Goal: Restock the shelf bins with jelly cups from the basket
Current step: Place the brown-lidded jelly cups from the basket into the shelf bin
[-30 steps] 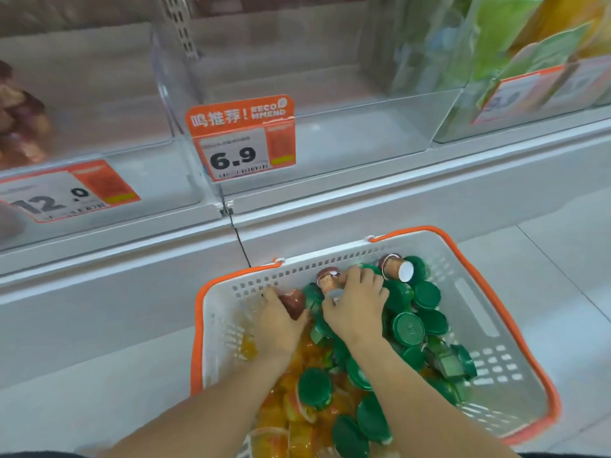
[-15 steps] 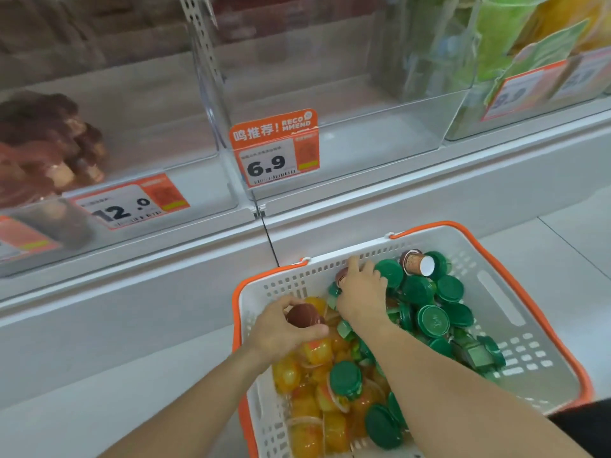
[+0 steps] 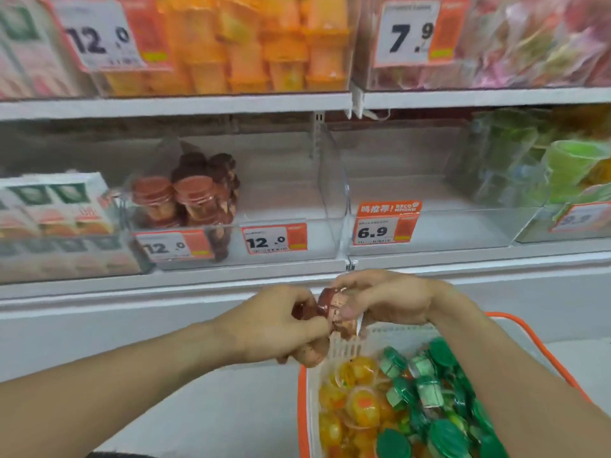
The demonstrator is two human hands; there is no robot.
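The basket (image 3: 542, 352) sits nearest, low at the right, with yellow jelly cups (image 3: 362, 403) heaped along its left wall and green-lidded cups (image 3: 429, 388) toward its middle and right.

Above the basket's far left corner, both hands hold brown-lidded cups (image 3: 334, 309). The left hand (image 3: 277, 328) has its fingers curled around one or more cups. The right hand (image 3: 386, 300) pinches a cup from above with thumb and fingers. The cups in the two hands touch each other. The exact count is unclear because of blur.

Risk: each hand carries its load in a partial grip, and the cups press together. A cup can likely slip out during the lift and fall outside the basket to the floor.

Beyond the hands, the lower shelf (image 3: 172, 276) carries clear bins. The bin (image 3: 284, 206) with matching brown cups (image 3: 185, 200) is only part filled at its left side. The neighbouring bin (image 3: 429, 223) at the right, tagged 6.9, shows no stock.

Risk: the two bins adjoin, so the cups can be misplaced in the wrong one. A cup released at the low front wall can likely roll back out.
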